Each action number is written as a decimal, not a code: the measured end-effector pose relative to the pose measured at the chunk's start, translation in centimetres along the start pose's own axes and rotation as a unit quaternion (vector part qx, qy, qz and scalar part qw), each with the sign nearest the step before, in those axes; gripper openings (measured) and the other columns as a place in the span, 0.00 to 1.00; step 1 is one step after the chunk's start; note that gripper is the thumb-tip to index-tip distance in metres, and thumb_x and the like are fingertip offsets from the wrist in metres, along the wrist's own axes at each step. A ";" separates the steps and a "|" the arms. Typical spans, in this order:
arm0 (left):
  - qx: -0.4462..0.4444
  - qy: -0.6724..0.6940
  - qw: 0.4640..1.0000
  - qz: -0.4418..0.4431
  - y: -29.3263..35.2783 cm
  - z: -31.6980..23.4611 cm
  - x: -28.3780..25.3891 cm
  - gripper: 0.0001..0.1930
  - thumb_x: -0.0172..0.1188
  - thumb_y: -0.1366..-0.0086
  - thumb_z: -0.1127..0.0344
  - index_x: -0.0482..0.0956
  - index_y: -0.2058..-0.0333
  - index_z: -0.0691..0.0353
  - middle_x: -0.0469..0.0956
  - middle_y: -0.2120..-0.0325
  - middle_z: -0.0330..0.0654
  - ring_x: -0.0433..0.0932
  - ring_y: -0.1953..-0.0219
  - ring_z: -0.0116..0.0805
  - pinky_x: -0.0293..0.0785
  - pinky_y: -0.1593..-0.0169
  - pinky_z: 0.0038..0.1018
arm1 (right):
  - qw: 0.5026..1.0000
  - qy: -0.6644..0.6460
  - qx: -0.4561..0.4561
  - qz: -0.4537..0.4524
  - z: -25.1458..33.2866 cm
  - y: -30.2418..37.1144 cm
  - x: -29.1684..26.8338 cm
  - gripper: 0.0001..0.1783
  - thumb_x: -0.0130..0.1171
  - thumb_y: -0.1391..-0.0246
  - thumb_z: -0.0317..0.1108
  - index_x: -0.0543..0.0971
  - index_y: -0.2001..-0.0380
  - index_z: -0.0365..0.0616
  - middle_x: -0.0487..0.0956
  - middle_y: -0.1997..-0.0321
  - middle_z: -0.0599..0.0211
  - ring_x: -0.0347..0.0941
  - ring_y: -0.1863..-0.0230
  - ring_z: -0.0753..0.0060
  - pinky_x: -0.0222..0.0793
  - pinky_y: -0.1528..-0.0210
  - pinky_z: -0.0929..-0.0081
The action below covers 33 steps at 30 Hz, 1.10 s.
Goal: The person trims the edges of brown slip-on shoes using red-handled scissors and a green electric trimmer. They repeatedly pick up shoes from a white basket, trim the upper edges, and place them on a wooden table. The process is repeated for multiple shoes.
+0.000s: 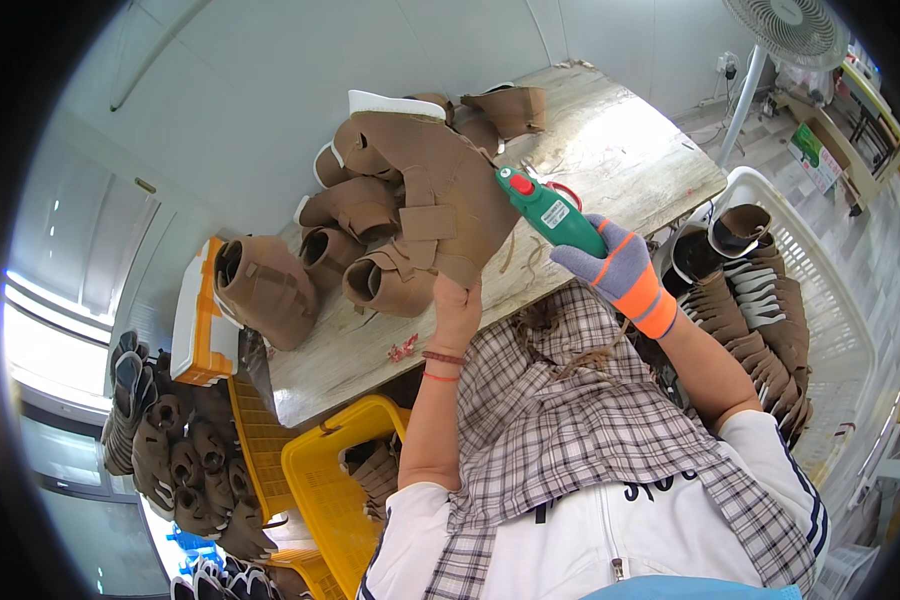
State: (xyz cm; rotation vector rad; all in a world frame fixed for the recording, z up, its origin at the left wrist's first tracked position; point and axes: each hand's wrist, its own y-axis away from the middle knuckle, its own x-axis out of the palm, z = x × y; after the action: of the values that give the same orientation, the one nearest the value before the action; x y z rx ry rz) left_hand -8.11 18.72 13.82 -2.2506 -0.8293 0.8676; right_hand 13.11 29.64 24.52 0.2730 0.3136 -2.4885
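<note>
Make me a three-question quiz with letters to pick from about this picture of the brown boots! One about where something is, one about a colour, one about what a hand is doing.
1. Where is the white basket?
A. At the person's right
B. On the table
C. Under the fan

2. What colour is the tool?
A. Yellow
B. Green
C. Brown

3. What is the left hand doing?
A. Resting flat
B. Holding a glove
C. Gripping the brown boot piece

Answers: 1 A, it stands right of the table. 2 B, green body with a red button. 3 C, fingers clasp its lower edge.
</note>
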 end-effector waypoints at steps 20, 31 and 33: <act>-0.287 0.206 0.933 0.065 -1.9 -4.6 -4.8 0.12 0.56 0.41 0.77 0.77 0.57 0.71 0.79 0.63 0.36 0.73 0.61 0.23 0.68 0.54 0.20 | 0.803 0.573 0.148 -0.063 -17.8 -16.4 -11.8 0.35 0.54 0.51 0.65 0.73 0.56 0.44 0.81 0.62 0.50 0.78 0.59 0.49 0.70 0.56 0.58; -0.290 0.217 0.892 0.270 -3.4 -3.6 -1.7 0.13 0.56 0.41 0.77 0.76 0.56 0.72 0.79 0.61 0.37 0.73 0.59 0.22 0.70 0.53 0.22 | 0.858 0.508 -0.029 0.066 -15.1 -17.5 1.4 0.18 0.57 0.50 0.47 0.79 0.60 0.49 0.77 0.57 0.53 0.73 0.51 0.52 0.69 0.49 0.62; -0.293 0.239 0.880 0.288 -3.1 -3.9 -2.2 0.13 0.58 0.41 0.77 0.76 0.56 0.72 0.79 0.62 0.36 0.73 0.59 0.22 0.70 0.54 0.22 | 0.868 0.491 0.000 0.077 -17.0 -19.9 1.5 0.18 0.54 0.49 0.44 0.79 0.59 0.48 0.78 0.56 0.52 0.74 0.51 0.50 0.72 0.52 0.59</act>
State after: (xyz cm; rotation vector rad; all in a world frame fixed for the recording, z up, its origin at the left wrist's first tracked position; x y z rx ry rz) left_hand -7.63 17.97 19.16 -3.1479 -0.1763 0.2453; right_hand 2.13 49.30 11.17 1.5028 0.6565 -1.9891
